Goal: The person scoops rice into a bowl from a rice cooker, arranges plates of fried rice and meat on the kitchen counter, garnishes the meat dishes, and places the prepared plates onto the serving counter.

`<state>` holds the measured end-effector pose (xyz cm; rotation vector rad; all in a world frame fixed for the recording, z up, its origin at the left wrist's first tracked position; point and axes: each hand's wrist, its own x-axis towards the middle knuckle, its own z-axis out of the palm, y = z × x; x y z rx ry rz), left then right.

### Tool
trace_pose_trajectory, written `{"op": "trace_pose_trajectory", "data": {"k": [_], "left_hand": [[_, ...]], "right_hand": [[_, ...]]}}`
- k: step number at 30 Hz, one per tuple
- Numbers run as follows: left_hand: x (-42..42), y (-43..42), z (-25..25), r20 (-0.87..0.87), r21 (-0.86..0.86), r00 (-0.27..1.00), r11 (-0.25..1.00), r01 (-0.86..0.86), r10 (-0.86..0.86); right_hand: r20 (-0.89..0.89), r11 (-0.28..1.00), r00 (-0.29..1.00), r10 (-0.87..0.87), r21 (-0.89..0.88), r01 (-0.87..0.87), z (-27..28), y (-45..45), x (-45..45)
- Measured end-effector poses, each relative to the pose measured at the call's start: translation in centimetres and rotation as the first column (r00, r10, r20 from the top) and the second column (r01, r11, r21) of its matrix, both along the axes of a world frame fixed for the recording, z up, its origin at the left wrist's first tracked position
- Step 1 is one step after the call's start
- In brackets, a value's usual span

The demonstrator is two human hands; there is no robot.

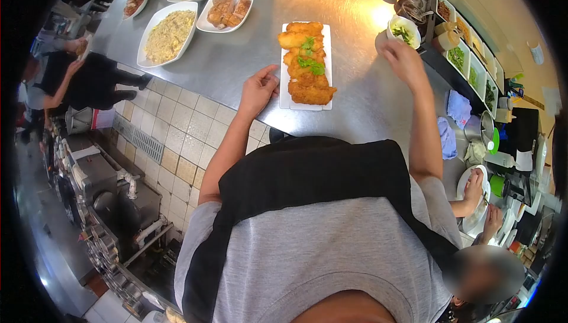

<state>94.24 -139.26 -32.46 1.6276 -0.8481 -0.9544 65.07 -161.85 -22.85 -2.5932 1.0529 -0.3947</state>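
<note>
A long white rectangular plate (285, 103) lies on the steel counter before me. Golden fried cutlets (312, 94) fill it in a row, with green herb sprigs (312, 65) on top. My left hand (259, 91) rests by the plate's left edge, fingers loosely bent and partly apart, nothing seen in them. To the right, my right hand (404, 62) is at the near rim of a white bowl (417, 41) of cut greens (402, 33). Its fingers are drawn together; whatever they hold is too small to make out.
Plates of fried rice (168, 36) and a dish of sliced meat (228, 12) stand at the back left. A topping rack (464, 65) lines the right side, beyond blue cloths (458, 108). Another person's hands (473, 193) work over a white bowl at lower right.
</note>
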Motion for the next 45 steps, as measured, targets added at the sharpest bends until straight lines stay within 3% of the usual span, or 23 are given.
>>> {"op": "trace_pose_trajectory", "data": {"k": [1,3,4,7,10,13,14,19,22,25,36,42,45], "left_hand": [[0.2,0.0,0.1,0.07,0.0,0.997,1.0,-0.014,0.014],[0.9,-0.8,0.2,0.28,-0.066,0.959,0.997,-0.027,0.045],[1.1,-1.2,0.5,0.38,-0.101,0.923,0.995,-0.026,0.062],[1.0,-2.1,3.6,0.287,0.124,0.958,0.992,-0.015,-0.021],[0.8,-1.7,3.7,0.115,0.25,0.98,0.96,0.13,-0.162],[-0.3,0.0,2.4,0.008,0.277,0.974,0.936,0.216,-0.227],[-0.8,0.6,2.2,-0.169,0.262,0.971,0.941,0.212,-0.171],[-2.2,1.2,1.8,-0.208,0.201,0.977,0.975,0.097,-0.054],[-1.6,-0.3,0.8,-0.217,0.213,0.976,0.974,0.071,-0.023],[-0.6,-4.4,1.2,-0.184,0.184,0.982,0.98,0.069,-0.035],[2.9,-25.2,1.3,-0.117,0.175,0.986,0.975,0.137,-0.118],[4.2,-34.7,1.1,-0.056,0.178,0.978,0.962,0.206,-0.199],[5.8,-40.2,-2.0,0.08,0.116,0.955,0.955,0.274,-0.284]], "right_hand": [[-0.127,0.995,0.988,-0.083,-0.067,0.075,-0.2,0.2,-2.8],[-0.456,0.945,0.835,-0.307,-0.044,0.323,0.8,1.4,-7.5],[-0.508,0.902,0.765,-0.396,-0.058,0.428,0.6,1.8,-9.8],[-0.565,0.722,0.526,-0.636,-0.195,0.664,-1.8,2.4,-16.8],[-0.544,0.638,0.421,-0.726,-0.303,0.708,-5.6,4.2,-19.2],[-0.435,0.64,0.491,-0.755,-0.325,0.696,-6.7,5.3,-19.4],[-0.393,0.642,0.518,-0.76,-0.329,0.692,-7.1,5.6,-19.7],[-0.144,0.63,0.62,-0.771,-0.319,0.709,-6.4,7.5,-19.4],[0.001,0.605,0.689,-0.725,-0.477,0.638,-8.9,8.8,-19.1],[0.028,0.529,0.65,-0.759,-0.556,0.641,-9.8,9.9,-17.4],[-0.115,0.445,0.442,-0.889,-0.438,0.781,-9.9,11.8,-13.5],[-0.094,0.434,0.437,-0.895,-0.415,0.8,-9.8,11.5,-13.4],[-0.096,0.439,0.44,-0.893,-0.406,0.801,-9.9,11.3,-13.6]]}}
